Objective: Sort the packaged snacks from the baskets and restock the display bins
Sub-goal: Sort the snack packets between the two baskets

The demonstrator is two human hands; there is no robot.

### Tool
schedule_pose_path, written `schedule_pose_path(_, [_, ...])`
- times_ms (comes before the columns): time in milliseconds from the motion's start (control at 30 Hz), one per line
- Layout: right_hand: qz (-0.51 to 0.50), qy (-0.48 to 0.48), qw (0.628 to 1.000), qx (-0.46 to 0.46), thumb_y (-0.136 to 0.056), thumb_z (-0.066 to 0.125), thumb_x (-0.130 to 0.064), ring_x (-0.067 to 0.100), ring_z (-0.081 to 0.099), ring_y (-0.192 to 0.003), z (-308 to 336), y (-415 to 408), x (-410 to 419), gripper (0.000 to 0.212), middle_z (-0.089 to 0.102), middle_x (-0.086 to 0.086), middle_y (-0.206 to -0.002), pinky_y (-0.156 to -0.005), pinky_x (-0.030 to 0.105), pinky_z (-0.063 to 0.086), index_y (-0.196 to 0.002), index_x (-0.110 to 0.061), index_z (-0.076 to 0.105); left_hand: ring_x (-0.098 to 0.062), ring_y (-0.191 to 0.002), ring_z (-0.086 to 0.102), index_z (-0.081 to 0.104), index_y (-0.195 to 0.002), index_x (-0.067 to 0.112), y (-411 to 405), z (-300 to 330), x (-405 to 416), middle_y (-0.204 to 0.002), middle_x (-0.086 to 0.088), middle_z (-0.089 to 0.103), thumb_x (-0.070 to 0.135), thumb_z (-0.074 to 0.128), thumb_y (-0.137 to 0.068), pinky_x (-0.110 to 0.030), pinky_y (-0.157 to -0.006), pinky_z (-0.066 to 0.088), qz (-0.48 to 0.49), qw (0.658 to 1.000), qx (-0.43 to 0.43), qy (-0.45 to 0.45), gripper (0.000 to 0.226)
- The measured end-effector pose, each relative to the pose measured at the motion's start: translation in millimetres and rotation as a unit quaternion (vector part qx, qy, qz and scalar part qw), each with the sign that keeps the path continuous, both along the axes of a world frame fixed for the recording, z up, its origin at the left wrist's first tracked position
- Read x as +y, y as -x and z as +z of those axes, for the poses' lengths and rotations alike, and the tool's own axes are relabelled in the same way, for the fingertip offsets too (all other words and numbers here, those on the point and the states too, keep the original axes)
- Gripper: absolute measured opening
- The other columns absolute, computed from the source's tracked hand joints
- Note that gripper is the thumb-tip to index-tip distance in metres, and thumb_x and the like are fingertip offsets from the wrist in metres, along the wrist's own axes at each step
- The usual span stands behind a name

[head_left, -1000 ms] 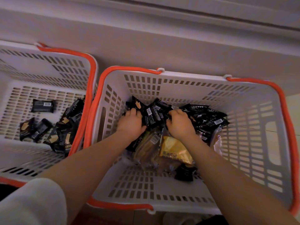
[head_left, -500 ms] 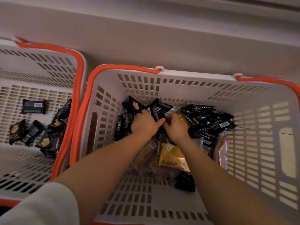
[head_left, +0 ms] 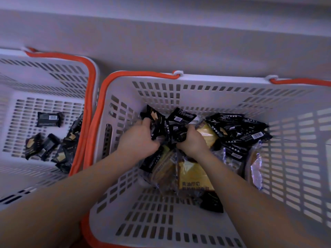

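Black snack packets (head_left: 168, 127) sit bunched between both hands at the middle of the right basket (head_left: 295, 133), their long axes mostly tilted upward toward its far wall. The left hand (head_left: 138, 138) and right hand (head_left: 192, 141) each curl their fingers round several. Yellow bread packs (head_left: 194, 174) lie beneath, lengthwise toward the person. Further black packets (head_left: 48, 119) lie scattered in the left basket (head_left: 53, 81).

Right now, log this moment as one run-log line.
left hand: grips black packets | right hand: grips same bunch | location: right basket | left basket: holds sorted black packets
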State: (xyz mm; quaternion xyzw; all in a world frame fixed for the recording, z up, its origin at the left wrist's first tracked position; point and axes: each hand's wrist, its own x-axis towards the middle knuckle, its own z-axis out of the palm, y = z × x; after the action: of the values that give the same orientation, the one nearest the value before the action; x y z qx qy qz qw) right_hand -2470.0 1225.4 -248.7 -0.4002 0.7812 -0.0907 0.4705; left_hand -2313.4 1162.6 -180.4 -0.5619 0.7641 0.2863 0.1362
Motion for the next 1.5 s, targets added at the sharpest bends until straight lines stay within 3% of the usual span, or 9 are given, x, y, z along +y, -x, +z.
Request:
schedule_pose_path(200, [0.04,0.124,0.978,0.162,-0.08,0.07,-0.024,0.029,0.033,-0.132,1.2,13.5,-16.2,0.076,0.033,0.012,-0.143,-0.105,0.039,0.036,-0.142,-0.01,0.028,-0.03,-0.124,0.035,0.029,-0.137,0.003,-9.9,-12.6,13.2,-0.135,-0.015,0.039,0.045,0.044,-0.086,-0.038,-0.101,0.033,-0.171,0.968,-0.172,0.06,0.067])
schedule_pose_path(467, [0.017,0.145,0.982,0.124,-0.088,0.06,-0.035,0.028,0.028,-0.137,-11.5,6.7,-6.1,0.069,0.035,0.014,-0.146,-0.113,0.042,0.028,-0.141,-0.008,0.026,-0.029,-0.129,0.033,0.025,-0.136,0.006,-4.7,-24.4,8.0,-0.138,-0.015,0.037,0.049,0.045,-0.091,-0.038,-0.104,0.03,-0.21,0.953,-0.204,0.074,0.066])
schedule_pose_path(700, [0.21,0.066,0.96,0.17,-0.066,0.052,-0.08,0.03,0.023,-0.135,-16.5,7.8,-4.3,0.1,0.024,0.012,-0.148,-0.113,0.043,0.019,-0.137,-0.012,0.033,-0.032,-0.114,0.048,0.031,-0.124,0.012,-4.8,-20.3,4.0,-0.126,-0.016,0.05,0.035,0.051,-0.089,-0.04,-0.09,0.038,-0.251,0.944,-0.21,0.041,0.046])
schedule_pose_path(800, [0.294,0.044,0.942,0.157,-0.055,0.057,-0.084,0.028,0.03,-0.136,-16.5,13.9,-4.5,0.115,0.028,0.009,-0.15,-0.113,0.045,0.015,-0.14,-0.014,0.024,-0.03,-0.106,0.053,0.029,-0.122,0.012,-4.2,-26.3,11.4,-0.118,-0.016,0.056,0.048,0.044,-0.092,-0.036,-0.078,0.038,-0.248,0.946,-0.204,0.036,0.049])
schedule_pose_path(900, [0.327,0.059,0.926,0.18,-0.065,0.064,-0.071,0.03,0.039,-0.129,-16.2,17.3,-6.2,0.1,0.037,0.009,-0.144,-0.109,0.044,0.024,-0.139,-0.016,0.025,-0.026,-0.094,0.058,0.03,-0.117,0.013,-4.1,-28.9,14.7,-0.107,-0.011,0.06,0.064,0.048,-0.083,-0.032,-0.064,0.035,-0.227,0.954,-0.191,0.049,0.064])
schedule_pose_path(1100, [0.194,0.171,0.95,0.175,-0.091,0.055,-0.036,0.031,0.056,-0.1,-5.8,19.6,-4.6,0.04,0.058,0.013,-0.115,-0.08,0.036,0.044,-0.122,-0.013,0.045,-0.029,-0.1,0.055,0.029,-0.119,0.011,3.6,-38.7,24.9,-0.11,-0.014,0.057,0.045,0.067,-0.079,-0.033,-0.062,0.037,-0.142,0.971,-0.187,0.035,0.064])
schedule_pose_path(1233, [-0.018,0.218,0.974,0.053,-0.088,0.062,-0.032,0.017,0.061,-0.086,16.0,26.1,5.2,0.034,0.065,0.004,-0.101,-0.072,0.026,0.048,-0.114,-0.011,0.055,-0.028,-0.095,0.058,0.028,-0.125,0.012,3.4,-40.3,30.6,-0.108,-0.012,0.06,0.027,0.06,-0.086,-0.031,-0.06,0.037,-0.122,0.975,-0.178,0.059,0.053])
schedule_pose_path(1367, [-0.197,0.131,0.97,-0.06,-0.085,0.065,-0.039,0.007,0.052,-0.103,45.0,21.4,23.8,0.048,0.056,-0.013,-0.108,-0.087,0.025,0.041,-0.125,-0.014,0.053,-0.028,-0.088,0.061,0.027,-0.127,0.013,-1.9,-27.8,30.5,-0.102,-0.009,0.063,0.011,0.053,-0.087,-0.031,-0.054,0.038,-0.128,0.975,-0.165,0.082,0.048])
schedule_pose_path(1500, [-0.216,0.095,0.965,-0.116,-0.084,0.066,-0.04,0.003,0.053,-0.089,82.0,6.8,31.0,0.042,0.057,-0.014,-0.106,-0.081,0.027,0.04,-0.118,-0.021,0.052,-0.028,-0.075,0.063,0.031,-0.115,0.016,-5.7,6.8,29.4,-0.092,-0.006,0.064,0.011,0.052,-0.088,-0.03,-0.048,0.035,-0.091,0.985,-0.099,0.112,0.035])
